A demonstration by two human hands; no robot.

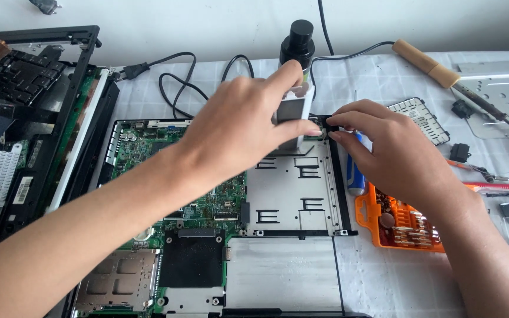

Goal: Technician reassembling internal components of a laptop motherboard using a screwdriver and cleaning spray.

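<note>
Closest to the camera, the stripped laptop base (219, 235) is lying flat on the table (384, 277), with its green motherboard (207, 200) showing on the left half and a bare grey metal plate (301, 200) on the right half. Both forearms are reaching in over it from the bottom edge.

Just right of the base, an orange screwdriver bit case (396, 224) is sitting open, partly under the right wrist, and a blue-handled screwdriver (354, 176) is lying between the case and the plate's black edge.

The left hand (237, 135) is pinching a small silver rectangular part (293, 115) between thumb and forefinger, holding it upright over the far end of the plate. The right hand (384, 147) is closing its fingertips on a small black piece (325, 125) at the plate's far right corner, just beside the silver part. So both hands are clamped on something, and they're nearly touching each other.

Off to the left, another opened black laptop shell (36, 118) is sitting at an angle. On the right, some small loose parts and a red tool (496, 187) are scattered around.

Further back, a black bottle (298, 44) is standing right behind the left hand's fingers, black cables (178, 82) are looping across the cloth, and a soldering iron (449, 76) with a wooden handle is lying toward the far right.
</note>
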